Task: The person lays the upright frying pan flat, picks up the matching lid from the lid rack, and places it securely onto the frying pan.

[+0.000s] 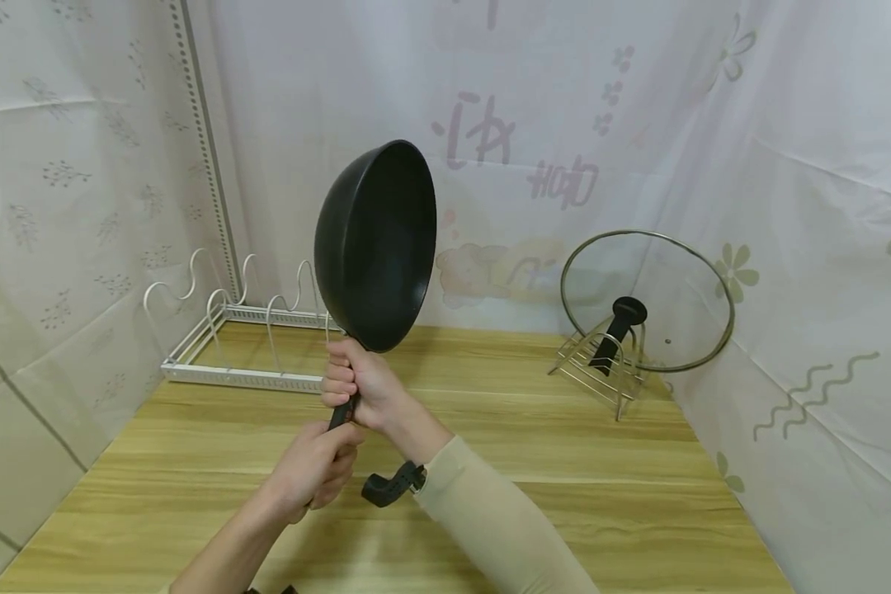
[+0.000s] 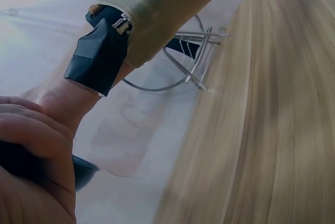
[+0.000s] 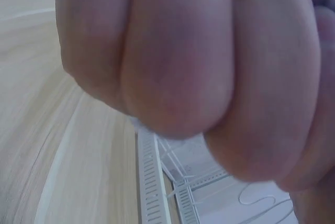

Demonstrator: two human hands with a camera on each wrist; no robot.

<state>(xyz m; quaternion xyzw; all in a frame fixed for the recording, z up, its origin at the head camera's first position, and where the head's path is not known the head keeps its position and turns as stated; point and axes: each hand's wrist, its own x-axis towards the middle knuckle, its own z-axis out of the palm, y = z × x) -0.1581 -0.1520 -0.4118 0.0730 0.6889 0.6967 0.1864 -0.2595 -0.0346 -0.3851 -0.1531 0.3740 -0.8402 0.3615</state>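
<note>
A black wok (image 1: 386,256) is held up over the table, its bowl on top and its opening turned to the right. My right hand (image 1: 371,388) grips the handle (image 1: 341,415) just below the bowl. Lower down, my left hand (image 1: 315,466) is wrapped round the same handle. In the left wrist view, a bit of the wok's dark rim (image 2: 85,172) shows past the left hand (image 2: 31,192). Curled fingers (image 3: 178,67) of the right hand fill most of the right wrist view and hide the handle there.
A white metal rack (image 1: 241,378) with wavy wire dividers stands at the back left of the wooden table (image 1: 445,528). At the back right, a glass lid (image 1: 683,285) with a black handle leans in a small wire stand (image 1: 619,388). Printed curtains (image 1: 520,206) surround the table.
</note>
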